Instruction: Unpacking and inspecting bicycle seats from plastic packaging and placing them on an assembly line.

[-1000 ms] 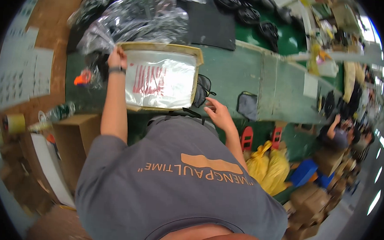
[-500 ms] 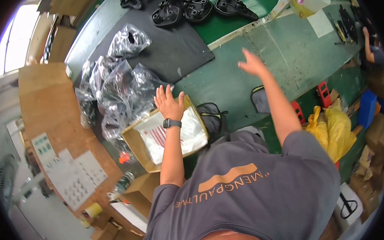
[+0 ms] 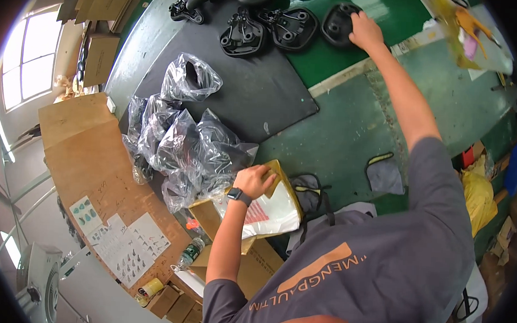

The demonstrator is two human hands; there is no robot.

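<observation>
At the far right of the work table, my right hand (image 3: 366,31) grips the edge of a black bicycle saddle (image 3: 337,26). My left hand (image 3: 254,181), with a dark watch at the wrist, is over an open cardboard box (image 3: 292,192). Its fingers are bent and a little apart, with nothing visible between them. Inside the box lies a stack of clear plastic bags (image 3: 282,212) with red print. Two more black saddles, a left one (image 3: 242,35) and a right one (image 3: 290,28), lie underside up beside the gripped saddle.
Several saddles in clear plastic bags (image 3: 183,140) are heaped on a black mat (image 3: 257,82). A brown board (image 3: 89,147) with printed sheets is at the left. A plastic bottle (image 3: 191,251) stands near the box. A grey cloth pouch (image 3: 385,174) lies at the table's near edge.
My right hand has moved far across the table and taken hold of the saddle. My left hand's spread fingers have bent over the box. The whole view has shifted.
</observation>
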